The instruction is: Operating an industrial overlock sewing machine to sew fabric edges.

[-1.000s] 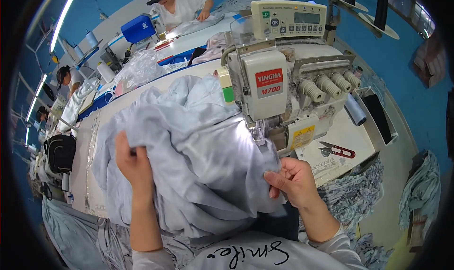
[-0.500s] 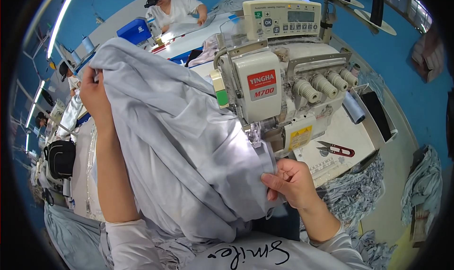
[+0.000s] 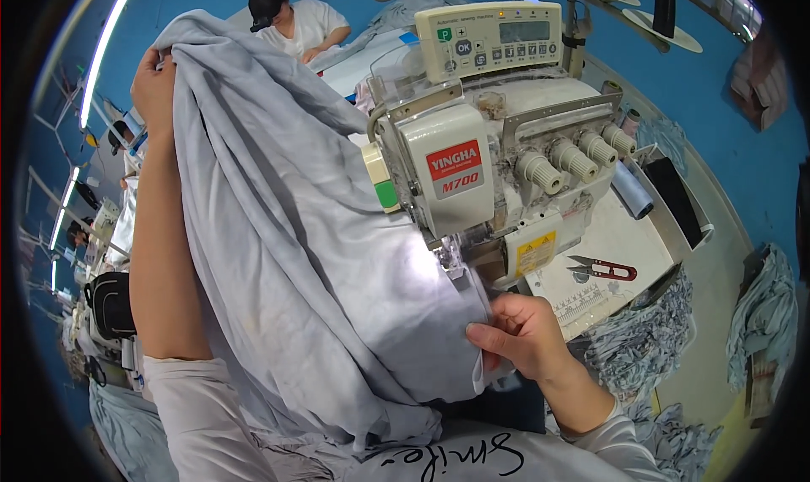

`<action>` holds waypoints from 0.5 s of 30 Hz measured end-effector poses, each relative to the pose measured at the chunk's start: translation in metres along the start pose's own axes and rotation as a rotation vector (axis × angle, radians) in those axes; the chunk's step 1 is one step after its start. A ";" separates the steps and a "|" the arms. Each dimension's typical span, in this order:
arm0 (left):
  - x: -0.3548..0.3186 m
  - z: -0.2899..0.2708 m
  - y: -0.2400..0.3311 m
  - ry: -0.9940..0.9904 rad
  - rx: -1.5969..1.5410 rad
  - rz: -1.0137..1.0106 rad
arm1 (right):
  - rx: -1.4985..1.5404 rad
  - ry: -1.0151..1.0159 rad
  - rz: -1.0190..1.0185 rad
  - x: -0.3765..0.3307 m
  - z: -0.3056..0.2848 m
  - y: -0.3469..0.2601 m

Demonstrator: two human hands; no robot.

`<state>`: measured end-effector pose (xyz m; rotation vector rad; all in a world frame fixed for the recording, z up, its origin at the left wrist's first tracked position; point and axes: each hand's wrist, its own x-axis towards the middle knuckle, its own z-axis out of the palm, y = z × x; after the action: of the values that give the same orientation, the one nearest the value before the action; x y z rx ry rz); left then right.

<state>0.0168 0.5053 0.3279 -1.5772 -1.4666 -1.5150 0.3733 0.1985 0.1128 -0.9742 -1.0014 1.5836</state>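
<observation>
At the left, a black backpack (image 3: 111, 306) sits beyond the raised left forearm. The left hand (image 3: 153, 86) is lifted high and closed on a bunched fold of the light grey fabric (image 3: 278, 204), its fingertips partly hidden by the cloth. The fabric drapes from there down across the middle to the near side, its right edge running beside the lit needle area of the overlock sewing machine (image 3: 447, 174). Just nearer than that area, the right hand (image 3: 519, 334) pinches this edge narrowly, thumb on top. Farther right, red-handled thread snips (image 3: 603, 268) lie on the white bench (image 3: 634, 239). Beside them, a pale open tray (image 3: 677, 242) holds a long black item (image 3: 673, 202); a blue thread spool (image 3: 632, 190) lies along its left wall, inside or outside I cannot tell.
</observation>
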 end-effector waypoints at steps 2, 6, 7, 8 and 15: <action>0.011 0.007 -0.002 0.036 -0.015 0.032 | 0.002 -0.002 -0.001 0.001 0.000 0.001; 0.030 0.019 -0.008 -0.018 0.040 0.003 | 0.009 0.012 0.036 0.001 0.001 0.000; 0.034 0.022 -0.009 -0.012 0.069 0.006 | 0.010 0.013 0.035 0.001 0.000 0.001; 0.037 0.025 -0.009 -0.012 0.067 0.007 | 0.013 0.011 0.041 0.001 0.000 0.002; 0.071 0.038 -0.010 0.025 0.110 0.076 | -0.036 0.044 0.059 0.001 0.002 0.001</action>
<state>0.0076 0.5663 0.3806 -1.5263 -1.4342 -1.3828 0.3715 0.1992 0.1125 -1.0671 -0.9818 1.5908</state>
